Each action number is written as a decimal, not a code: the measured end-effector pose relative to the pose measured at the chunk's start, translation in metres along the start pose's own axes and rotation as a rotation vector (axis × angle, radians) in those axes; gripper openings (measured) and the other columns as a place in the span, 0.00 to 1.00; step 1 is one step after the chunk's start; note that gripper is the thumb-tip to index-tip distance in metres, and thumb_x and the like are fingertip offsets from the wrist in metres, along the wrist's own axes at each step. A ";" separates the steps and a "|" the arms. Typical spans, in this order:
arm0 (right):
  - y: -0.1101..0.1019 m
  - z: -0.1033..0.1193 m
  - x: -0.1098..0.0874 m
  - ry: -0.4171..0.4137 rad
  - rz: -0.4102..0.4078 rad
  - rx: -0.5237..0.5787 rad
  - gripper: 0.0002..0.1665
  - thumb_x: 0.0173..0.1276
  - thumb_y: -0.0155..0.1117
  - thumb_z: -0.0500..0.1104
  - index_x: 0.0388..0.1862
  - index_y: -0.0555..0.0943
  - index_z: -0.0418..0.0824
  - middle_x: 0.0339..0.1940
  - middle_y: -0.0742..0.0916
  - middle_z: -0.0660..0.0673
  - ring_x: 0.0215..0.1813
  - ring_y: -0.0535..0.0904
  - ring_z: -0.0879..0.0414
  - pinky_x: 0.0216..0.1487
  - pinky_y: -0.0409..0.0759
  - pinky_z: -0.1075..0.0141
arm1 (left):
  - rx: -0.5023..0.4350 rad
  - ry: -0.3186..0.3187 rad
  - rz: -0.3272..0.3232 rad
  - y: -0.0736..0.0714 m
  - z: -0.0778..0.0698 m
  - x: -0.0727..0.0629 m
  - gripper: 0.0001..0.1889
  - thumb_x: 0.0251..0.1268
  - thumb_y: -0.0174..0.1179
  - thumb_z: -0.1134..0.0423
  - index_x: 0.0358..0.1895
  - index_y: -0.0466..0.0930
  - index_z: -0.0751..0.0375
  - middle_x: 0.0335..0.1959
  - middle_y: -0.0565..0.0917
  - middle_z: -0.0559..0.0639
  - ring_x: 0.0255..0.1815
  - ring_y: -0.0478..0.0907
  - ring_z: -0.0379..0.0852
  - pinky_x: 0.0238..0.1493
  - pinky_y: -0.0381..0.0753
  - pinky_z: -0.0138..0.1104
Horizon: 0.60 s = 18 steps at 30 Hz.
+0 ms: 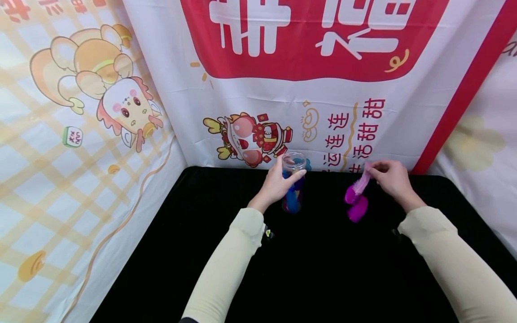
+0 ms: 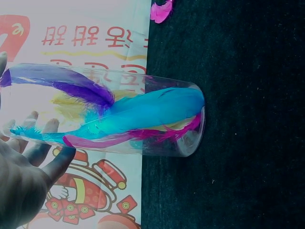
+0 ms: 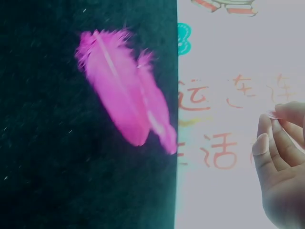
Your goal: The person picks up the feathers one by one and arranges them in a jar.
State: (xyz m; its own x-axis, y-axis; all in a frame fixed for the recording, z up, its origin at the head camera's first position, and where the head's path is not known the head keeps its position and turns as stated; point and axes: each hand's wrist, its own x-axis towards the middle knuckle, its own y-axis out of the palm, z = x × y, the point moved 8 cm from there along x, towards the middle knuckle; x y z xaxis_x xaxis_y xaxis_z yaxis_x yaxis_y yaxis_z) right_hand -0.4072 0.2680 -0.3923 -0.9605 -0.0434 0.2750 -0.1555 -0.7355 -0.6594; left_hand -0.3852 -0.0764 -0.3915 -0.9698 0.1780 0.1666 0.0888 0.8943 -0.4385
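Note:
My left hand [image 1: 275,185] grips a clear cylindrical jar [image 1: 294,161] near its open top, thumb across the front. The jar stands upright at the back of the black table. Inside it, in the left wrist view, are a blue feather [image 2: 152,112], a purple feather [image 2: 86,86], a yellow feather [image 2: 71,105] and a magenta one [image 2: 178,129]. To the right, my right hand [image 1: 389,178] pinches a pale pink feather [image 1: 362,180] by its upper end, the feather hanging down. Below, two magenta feathers [image 3: 114,86] lie side by side on the black cloth.
A black cloth [image 1: 323,273] covers the table. Behind it hangs a white and red printed banner [image 1: 246,94], close to both hands. A yellow-checked printed sheet [image 1: 72,179] forms the left side, and another pale sheet [image 1: 480,179] hangs at right.

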 end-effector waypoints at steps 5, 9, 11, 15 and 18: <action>-0.003 0.021 0.001 -0.046 -0.016 0.040 0.19 0.75 0.67 0.49 0.46 0.86 0.32 0.38 0.90 0.36 0.26 0.80 0.65 0.28 0.78 0.72 | 0.006 0.007 -0.005 0.000 -0.001 0.000 0.49 0.66 0.62 0.33 0.81 0.51 0.50 0.76 0.66 0.55 0.76 0.64 0.53 0.76 0.62 0.51; -0.005 0.037 0.001 -0.076 -0.038 0.086 0.18 0.73 0.69 0.48 0.45 0.86 0.32 0.34 0.90 0.43 0.26 0.80 0.65 0.28 0.78 0.73 | 0.008 0.013 -0.004 0.000 -0.003 -0.001 0.47 0.67 0.63 0.35 0.81 0.51 0.50 0.75 0.66 0.56 0.76 0.64 0.53 0.75 0.63 0.50; -0.005 0.044 0.000 -0.083 -0.049 0.101 0.17 0.73 0.69 0.48 0.45 0.86 0.32 0.33 0.90 0.46 0.27 0.80 0.65 0.28 0.77 0.73 | 0.007 0.015 -0.003 0.000 -0.003 -0.002 0.48 0.67 0.63 0.35 0.81 0.51 0.52 0.75 0.66 0.56 0.76 0.64 0.53 0.75 0.63 0.51; -0.007 0.058 -0.001 -0.106 -0.075 0.116 0.15 0.72 0.70 0.46 0.44 0.87 0.33 0.34 0.90 0.45 0.27 0.80 0.64 0.28 0.77 0.73 | -0.001 0.014 -0.002 -0.001 -0.003 -0.002 0.47 0.68 0.63 0.36 0.81 0.51 0.52 0.76 0.66 0.56 0.76 0.64 0.53 0.75 0.63 0.51; -0.008 0.065 -0.001 -0.110 -0.087 0.136 0.15 0.71 0.71 0.46 0.43 0.87 0.34 0.35 0.90 0.43 0.28 0.81 0.63 0.29 0.77 0.73 | -0.003 0.013 -0.001 -0.001 -0.003 -0.002 0.47 0.68 0.63 0.36 0.81 0.51 0.52 0.75 0.66 0.56 0.76 0.64 0.53 0.75 0.63 0.50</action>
State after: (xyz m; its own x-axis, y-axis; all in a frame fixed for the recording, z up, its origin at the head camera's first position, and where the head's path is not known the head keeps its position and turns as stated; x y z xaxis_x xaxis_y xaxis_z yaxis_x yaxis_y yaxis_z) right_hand -0.3902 0.2301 -0.3415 -0.9124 -0.0436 0.4069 -0.1976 -0.8238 -0.5314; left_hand -0.3825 -0.0762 -0.3893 -0.9669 0.1827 0.1783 0.0888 0.8956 -0.4359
